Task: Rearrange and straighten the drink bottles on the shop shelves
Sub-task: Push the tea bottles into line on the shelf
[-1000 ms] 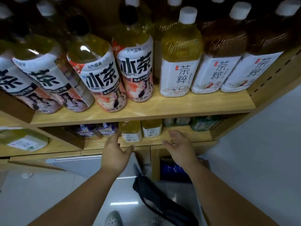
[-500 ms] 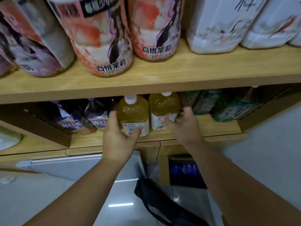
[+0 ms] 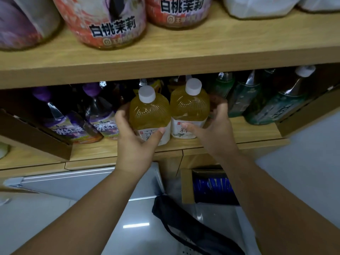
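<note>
Two yellow tea bottles with white caps stand side by side at the front of the lower wooden shelf (image 3: pixel 244 131). My left hand (image 3: pixel 135 142) grips the left yellow bottle (image 3: pixel 149 115), fingers round its left side and thumb across the white label. My right hand (image 3: pixel 214 129) grips the right yellow bottle (image 3: pixel 189 105), fingers behind its right side and thumb on the label. Both bottles stand upright on the shelf board.
Purple-capped bottles (image 3: pixel 71 124) lean in a cardboard tray to the left. Green bottles (image 3: pixel 276 107) fill the right end. The upper shelf (image 3: pixel 184 57) hangs close above with large peach-labelled bottles (image 3: pixel 108 21). Below are a blue-filled box (image 3: pixel 211 186), a dark strap (image 3: pixel 185 227) and glossy floor.
The view has dropped and closed in on the lower shelf. Both hands reached forward from below the shelf edge and took hold of the two yellow bottles.
</note>
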